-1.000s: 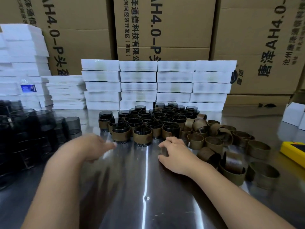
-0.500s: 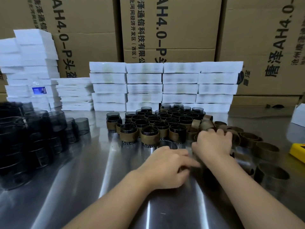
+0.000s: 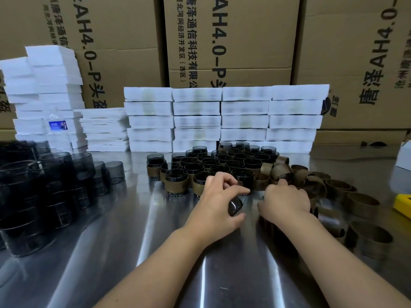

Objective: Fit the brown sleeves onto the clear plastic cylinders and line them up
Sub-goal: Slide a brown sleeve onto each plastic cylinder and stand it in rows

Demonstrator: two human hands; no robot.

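Observation:
My left hand (image 3: pixel 219 204) grips a bare dark clear cylinder (image 3: pixel 235 208), tilted, just in front of the rows of sleeved cylinders (image 3: pixel 211 165). To its right, my right hand (image 3: pixel 285 202) lies back up on the near edge of the pile of loose brown sleeves (image 3: pixel 333 190). Its fingers curl down among the sleeves, and what they hold is hidden. Stacks of bare clear cylinders (image 3: pixel 55 174) stand at the left.
The steel table (image 3: pixel 111 241) reflects the light. White foam stacks (image 3: pixel 222 118) and cardboard boxes (image 3: pixel 222 41) wall off the back. A water bottle (image 3: pixel 56 125) stands at the back left. A yellow object (image 3: pixel 402 205) lies at the right edge.
My left hand came from the bare stacks at the left to the centre and now holds a cylinder. My right hand reached into the sleeve pile, then drew slightly back.

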